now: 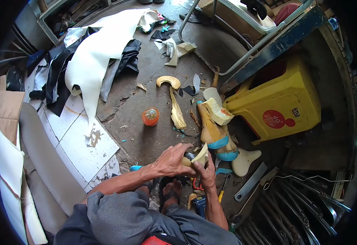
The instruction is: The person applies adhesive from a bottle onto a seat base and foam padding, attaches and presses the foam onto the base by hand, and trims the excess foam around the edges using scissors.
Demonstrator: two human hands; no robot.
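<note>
My left hand (174,160) is closed around a tan, rounded piece (186,162) with a dark grey patch on top; what it is I cannot make out. My right hand (206,173) grips a curved, cream-coloured foam-like piece (201,155), its pointed end up, against the tan piece. Both hands meet low over the floor, in front of my knees. Just to their right lie tan foot-shaped forms with blue ends (215,136). An orange-handled tool (197,184) and a screwdriver with a yellow handle (221,196) are below the hands.
An orange jar (150,117), a curved foam offcut (168,81) and a yellowish strip (177,112) lie ahead on the floor. White sheet material (101,53) is at left. A yellow plastic stool (280,108) lies tipped at right, near a metal bar (249,183).
</note>
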